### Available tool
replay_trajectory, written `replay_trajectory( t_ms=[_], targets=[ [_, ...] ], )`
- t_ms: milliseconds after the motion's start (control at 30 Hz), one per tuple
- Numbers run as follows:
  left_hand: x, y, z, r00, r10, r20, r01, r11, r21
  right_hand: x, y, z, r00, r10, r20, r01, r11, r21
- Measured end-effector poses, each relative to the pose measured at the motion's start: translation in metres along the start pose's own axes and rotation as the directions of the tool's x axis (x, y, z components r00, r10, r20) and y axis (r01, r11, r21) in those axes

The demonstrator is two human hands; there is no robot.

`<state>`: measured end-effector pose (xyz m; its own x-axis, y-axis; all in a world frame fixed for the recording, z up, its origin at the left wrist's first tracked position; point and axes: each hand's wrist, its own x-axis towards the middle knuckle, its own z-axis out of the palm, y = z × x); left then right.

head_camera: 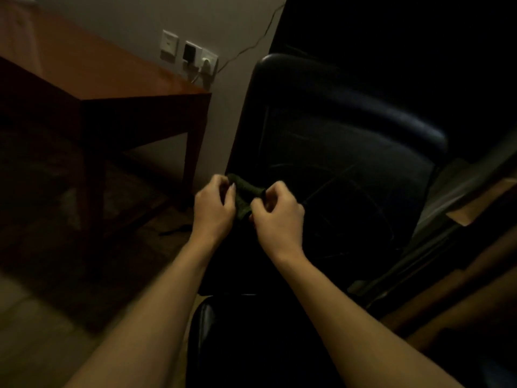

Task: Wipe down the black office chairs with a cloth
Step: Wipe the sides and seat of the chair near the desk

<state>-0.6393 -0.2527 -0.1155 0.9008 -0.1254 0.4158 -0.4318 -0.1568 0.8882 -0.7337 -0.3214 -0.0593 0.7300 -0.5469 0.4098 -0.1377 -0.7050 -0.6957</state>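
You pinch a dark green cloth (245,198) between your left hand (214,204) and right hand (277,217), fingers curled on its ends, apparently folding it above the black office chair (349,152) before wiping.

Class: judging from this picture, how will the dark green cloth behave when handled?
Probably floppy: the dark green cloth sags and bunches between the left hand and right hand. Likely light, since pinching fingers alone hold it. Unlikely to slip; it looks textured.
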Motion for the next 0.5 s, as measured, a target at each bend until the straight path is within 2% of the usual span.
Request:
replay_trajectory(
  t_ms=[267, 500],
  targets=[
    [-0.081, -0.103, 0.017, 0.983, -0.178, 0.037, 0.176, 0.983, 0.046, -0.076, 0.064, 0.066, 0.980, 0.131, 0.147, -0.129, 0.991, -0.024],
    [-0.113, -0.141, 0.035, 0.931, -0.366, 0.015, 0.365, 0.930, 0.031, -0.099, 0.110, 0.097, 0.941, 0.272, 0.201, -0.272, 0.962, -0.028]
  ],
)
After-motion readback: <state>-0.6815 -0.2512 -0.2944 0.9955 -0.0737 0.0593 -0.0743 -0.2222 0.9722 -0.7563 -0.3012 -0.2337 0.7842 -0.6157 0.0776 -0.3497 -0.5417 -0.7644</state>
